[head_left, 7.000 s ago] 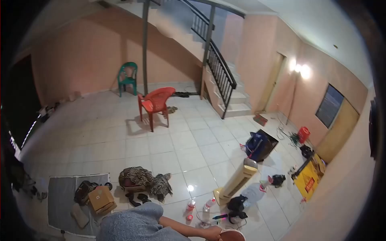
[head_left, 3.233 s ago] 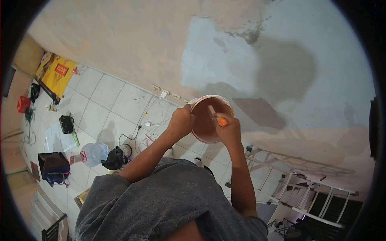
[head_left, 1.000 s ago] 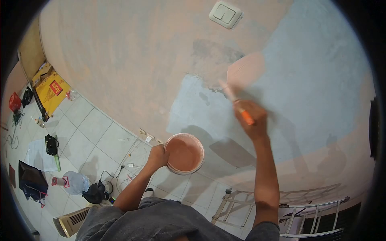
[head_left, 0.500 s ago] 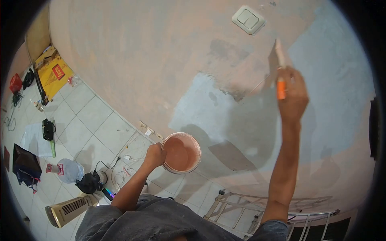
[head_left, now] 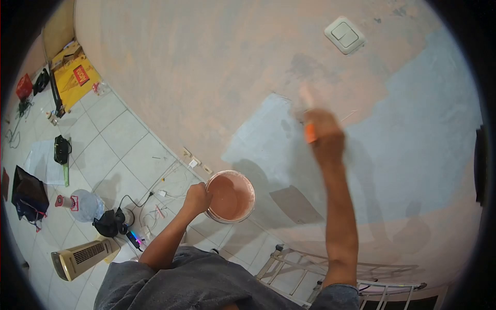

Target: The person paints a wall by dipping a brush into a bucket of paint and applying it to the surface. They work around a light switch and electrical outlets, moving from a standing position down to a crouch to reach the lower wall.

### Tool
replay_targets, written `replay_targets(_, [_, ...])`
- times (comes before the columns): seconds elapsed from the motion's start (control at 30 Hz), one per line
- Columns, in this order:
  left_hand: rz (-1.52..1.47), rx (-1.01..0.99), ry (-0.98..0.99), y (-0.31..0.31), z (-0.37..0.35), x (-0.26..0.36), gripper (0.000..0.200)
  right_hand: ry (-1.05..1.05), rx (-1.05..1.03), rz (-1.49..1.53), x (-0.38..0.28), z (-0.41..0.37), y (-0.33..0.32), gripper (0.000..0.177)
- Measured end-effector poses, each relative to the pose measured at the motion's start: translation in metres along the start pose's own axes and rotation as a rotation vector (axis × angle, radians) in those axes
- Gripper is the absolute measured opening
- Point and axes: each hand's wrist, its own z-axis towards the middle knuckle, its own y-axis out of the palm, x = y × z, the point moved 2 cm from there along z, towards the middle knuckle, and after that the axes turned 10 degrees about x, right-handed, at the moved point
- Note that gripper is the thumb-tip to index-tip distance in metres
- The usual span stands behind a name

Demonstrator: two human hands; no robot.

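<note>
My left hand (head_left: 195, 198) grips the rim of a small round bucket (head_left: 231, 197) filled with salmon-pink paint and holds it out in front of me. Raised against the wall, my right hand (head_left: 324, 138) is closed on a paintbrush (head_left: 308, 118) with an orange handle; its blurred bristles touch the wall at the edge between the pink-painted area (head_left: 196, 67) and the bare grey patch (head_left: 413, 134).
A white light switch (head_left: 344, 34) sits on the wall above the brush. Below lie a tiled floor (head_left: 111, 150) with cables, a water jug (head_left: 82, 205), a beige fan heater (head_left: 82, 257), bags and a yellow box (head_left: 72, 77). A metal ladder frame (head_left: 330, 274) stands beneath my right arm.
My right hand has swept the brush down and to the left across the wall. The bucket in my left hand has stayed at the same height.
</note>
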Motion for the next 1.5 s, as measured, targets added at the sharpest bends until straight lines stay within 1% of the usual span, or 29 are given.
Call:
replay_targets(0.03, [0.008,0.004,0.008,0.0,0.0,0.0,0.027,0.07,0.089,-0.043,0.011,0.015,-0.019,0.017])
replay_targets(0.1, [0.021,-0.004,-0.003,-0.003,-0.002,0.001,0.027,0.115,0.142,-0.107,0.021,0.04,-0.054,0.014])
replay_targets(0.13, [0.037,-0.012,-0.005,-0.004,-0.003,0.001,0.027,0.108,0.14,-0.097,0.018,0.045,-0.06,0.014])
replay_targets(0.2, [0.022,0.001,-0.008,-0.001,-0.004,-0.003,0.027,0.157,0.178,-0.321,0.014,0.047,-0.066,0.025])
replay_targets(0.23, [0.01,0.009,0.004,0.0,-0.004,-0.004,0.027,0.154,0.178,-0.317,0.013,0.043,-0.058,0.025])
replay_targets(0.3, [0.012,0.011,-0.001,-0.002,-0.005,-0.003,0.027,0.119,0.163,-0.379,0.005,0.025,-0.025,0.02])
replay_targets(0.37, [0.021,0.005,0.002,-0.003,-0.004,-0.002,0.026,0.065,0.048,-0.432,-0.011,0.002,0.025,0.015])
replay_targets(0.43, [0.033,0.022,0.045,-0.004,-0.005,-0.005,0.027,0.043,-0.071,-0.224,-0.046,-0.008,0.048,0.012])
replay_targets(0.5, [0.032,0.025,0.041,-0.007,-0.006,-0.006,0.027,0.067,-0.075,0.017,-0.064,-0.006,0.057,0.016])
replay_targets(0.53, [0.025,0.035,0.024,-0.009,-0.006,-0.007,0.027,0.064,-0.068,0.011,-0.068,0.0,0.058,0.016])
replay_targets(0.6, [0.04,0.023,0.011,-0.011,-0.008,-0.011,0.026,0.202,0.078,0.248,-0.069,0.014,0.056,0.016])
replay_targets(0.63, [0.058,0.002,-0.005,-0.012,-0.009,-0.013,0.025,0.201,0.08,0.248,-0.064,0.023,0.057,0.016])
replay_targets(0.7, [0.058,-0.002,-0.02,-0.01,-0.008,-0.015,0.025,0.239,0.245,0.21,-0.038,0.044,0.061,0.014])
replay_targets(0.73, [0.057,-0.003,-0.031,-0.009,-0.008,-0.015,0.025,0.245,0.242,0.204,-0.028,0.049,0.064,0.014])
replay_targets(0.8, [0.078,-0.015,-0.006,-0.01,-0.01,-0.014,0.026,0.334,0.546,0.388,-0.01,0.054,0.058,0.011])
replay_targets(0.83, [0.096,-0.016,0.011,-0.01,-0.009,-0.012,0.026,0.334,0.548,0.386,-0.004,0.05,0.053,0.011])
replay_targets(0.9, [0.079,0.007,0.007,-0.009,-0.009,-0.011,0.026,0.506,0.506,0.328,0.009,0.031,0.038,0.011])
replay_targets(0.97, [0.059,0.031,0.008,-0.011,-0.009,-0.011,0.027,0.515,0.556,0.209,0.014,0.004,0.006,0.009])
replay_targets(1.03, [0.07,-0.013,-0.023,-0.015,-0.01,-0.015,0.026,0.529,0.661,0.031,0.02,-0.03,-0.023,0.009])
replay_targets(1.1, [0.062,-0.018,-0.04,-0.021,-0.011,-0.014,0.026,0.662,0.647,-0.171,0.019,-0.053,-0.053,0.01])
replay_targets(1.2, [0.077,-0.014,-0.014,-0.022,-0.006,-0.019,0.025,0.69,0.662,-0.275,0.018,-0.068,-0.062,0.011])
replay_targets(1.23, [0.088,0.001,0.013,-0.023,-0.005,-0.022,0.025,0.694,0.667,-0.29,0.017,-0.069,-0.059,0.011])
replay_targets(1.3, [0.095,-0.001,0.04,-0.024,-0.005,-0.025,0.025,0.564,0.64,-0.316,0.014,-0.062,-0.039,0.015])
replay_targets(1.37, [0.097,0.006,0.061,-0.024,-0.003,-0.024,0.024,0.583,0.595,-0.281,0.004,-0.044,-0.013,0.018])
replay_targets(1.43, [0.047,0.026,0.012,-0.026,-0.004,-0.026,0.024,0.558,0.564,-0.202,-0.012,-0.024,0.019,0.021])
replay_targets(1.5, [0.014,0.036,0.005,-0.028,-0.007,-0.026,0.024,0.505,0.487,-0.122,-0.034,-0.002,0.052,0.022])
